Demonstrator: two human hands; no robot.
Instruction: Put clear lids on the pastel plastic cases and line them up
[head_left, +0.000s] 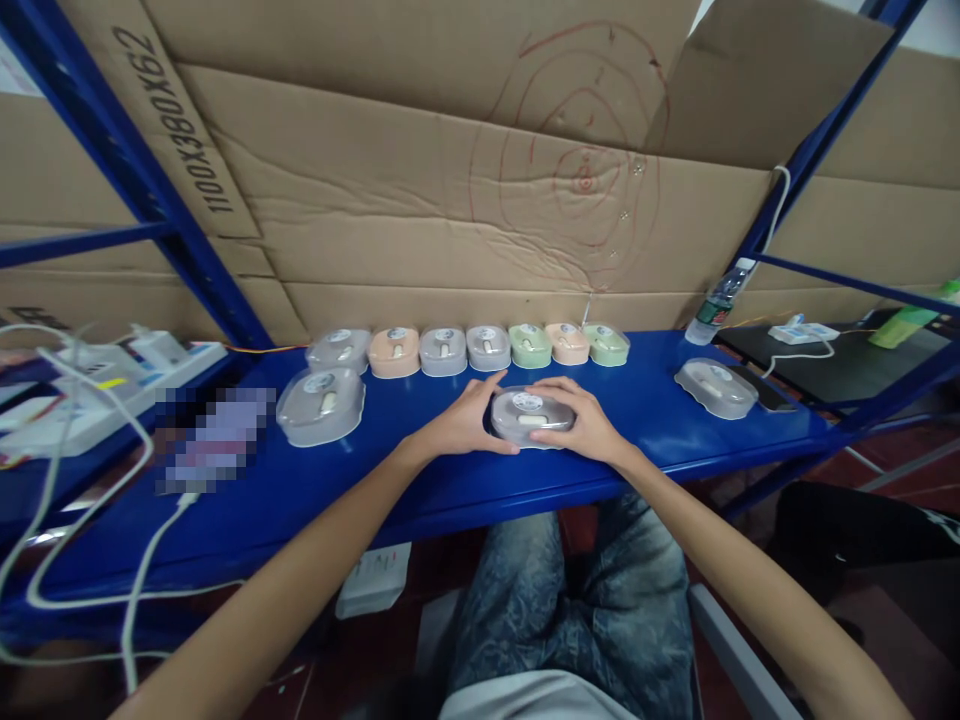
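Patterned jeans (570, 600) sit below the blue shelf (420, 480), where the left hand (461, 422) and right hand (585, 425) each clasp one side of a grey lidded box (531, 415).

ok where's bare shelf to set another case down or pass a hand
Bare blue shelf lies between the right hand, on the middle case, and the grey case at right, and along the front edge between the left hand and the charging cable. Crowded: the back row of cases against the cardboard, and the far left with power strips.
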